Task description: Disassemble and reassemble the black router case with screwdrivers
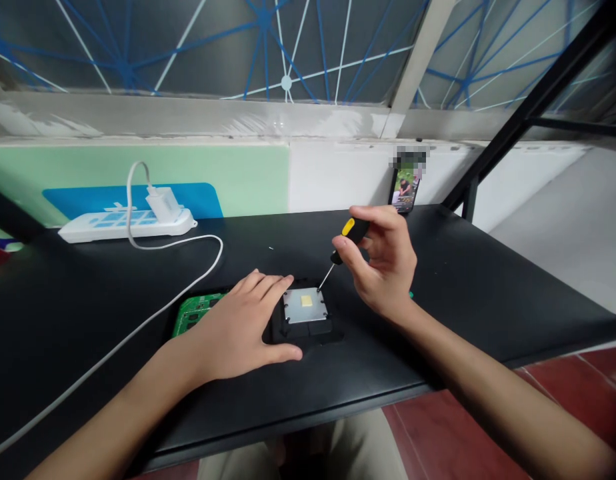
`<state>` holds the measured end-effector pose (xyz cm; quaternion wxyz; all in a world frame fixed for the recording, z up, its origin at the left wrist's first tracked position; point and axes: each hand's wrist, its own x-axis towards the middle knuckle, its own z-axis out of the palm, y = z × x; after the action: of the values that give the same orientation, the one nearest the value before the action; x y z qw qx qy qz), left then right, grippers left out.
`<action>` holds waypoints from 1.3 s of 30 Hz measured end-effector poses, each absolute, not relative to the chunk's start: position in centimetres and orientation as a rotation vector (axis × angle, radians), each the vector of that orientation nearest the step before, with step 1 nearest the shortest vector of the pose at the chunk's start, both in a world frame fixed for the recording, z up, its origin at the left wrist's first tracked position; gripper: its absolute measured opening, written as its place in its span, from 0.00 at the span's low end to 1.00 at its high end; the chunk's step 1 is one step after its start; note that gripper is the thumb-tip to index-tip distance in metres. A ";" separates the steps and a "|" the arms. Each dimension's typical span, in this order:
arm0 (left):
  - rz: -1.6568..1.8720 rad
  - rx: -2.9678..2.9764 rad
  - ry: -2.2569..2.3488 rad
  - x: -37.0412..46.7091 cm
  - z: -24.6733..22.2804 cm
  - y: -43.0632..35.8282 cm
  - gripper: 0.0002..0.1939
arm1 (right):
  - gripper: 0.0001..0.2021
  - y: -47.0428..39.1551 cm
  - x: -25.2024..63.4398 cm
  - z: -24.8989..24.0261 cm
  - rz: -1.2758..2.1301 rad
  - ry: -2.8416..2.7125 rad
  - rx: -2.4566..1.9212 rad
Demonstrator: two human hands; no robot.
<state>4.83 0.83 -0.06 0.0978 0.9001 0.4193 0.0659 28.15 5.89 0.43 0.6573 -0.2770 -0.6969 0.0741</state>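
In my right hand (383, 260) is a black and yellow screwdriver (357, 230), pinched by its handle and slanting down to the left. Its tip meets the upper right corner of a silver metal plate (294, 310), which bears a small pale yellow pad (307, 301) at its centre. Dark screws or posts show around the plate's edges, and a black casing surrounds it. My left hand (243, 327) lies open over the casing's left part, fingers spread, thumb below the plate. Partly under that hand is a green circuit board (195, 310).
A white power strip (128, 225) with a plugged-in charger (163, 203) stands at the back left. The charger's white cable (153, 312) runs across the black table (388, 360) to the left. A phone (405, 190) leans on the back wall.
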 end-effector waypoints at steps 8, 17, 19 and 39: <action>0.241 2.660 1.230 4.7 -0.1 0.8 0.50 | 0.19 6.2 28.3 0.2 0.167 -1.579 -0.653; 0.274 2.645 1.231 4.6 -0.4 0.8 0.49 | 0.18 6.2 28.5 0.0 0.247 -1.568 -0.657; 0.275 2.636 1.232 4.7 -0.4 0.8 0.49 | 0.17 6.0 28.5 0.2 0.291 -1.589 -0.616; 0.280 2.651 1.223 4.5 -0.5 0.8 0.49 | 0.16 6.1 28.8 0.4 0.249 -1.545 -0.657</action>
<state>4.48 0.83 -0.54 0.1041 0.8990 0.4146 0.0950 28.80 6.13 0.38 0.6612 -0.2903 -0.6829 0.1101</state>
